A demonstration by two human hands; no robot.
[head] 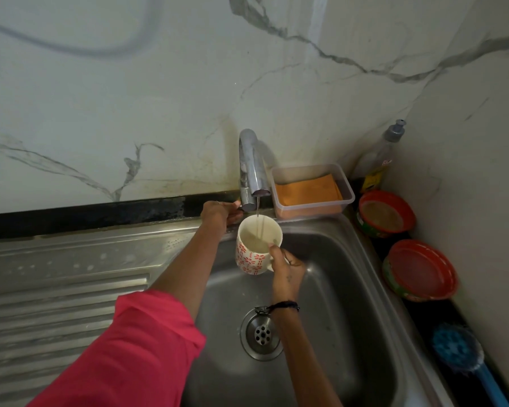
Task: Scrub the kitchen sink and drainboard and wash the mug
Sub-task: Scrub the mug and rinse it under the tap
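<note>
Over the steel sink (329,277), under the spout of the chrome tap (252,168), a white mug (254,249) with a red flower pattern is held upright above the basin, and a thin stream of water (258,207) runs from the spout into its open mouth; the right hand (287,273) grips the mug at its right side, thumb hooked over the rim and fingers curled round where the handle would be, a dark thread band at the wrist; the left hand (219,214), reaching out of a pink sleeve (135,348), curls round the tap's lever at the base, just left of the mug; the round drain (261,333) lies in the basin floor below the right forearm; the ribbed drainboard (62,292) stretches away to the left of the basin; behind the sink's back right corner stands a clear plastic tub (312,188) holding an orange cloth, with a dish soap bottle (384,155) in the corner beside it; along the right edge sit two orange-rimmed bowls (387,212) (419,270), and nearer the camera lies a blue brush (460,352).
</note>
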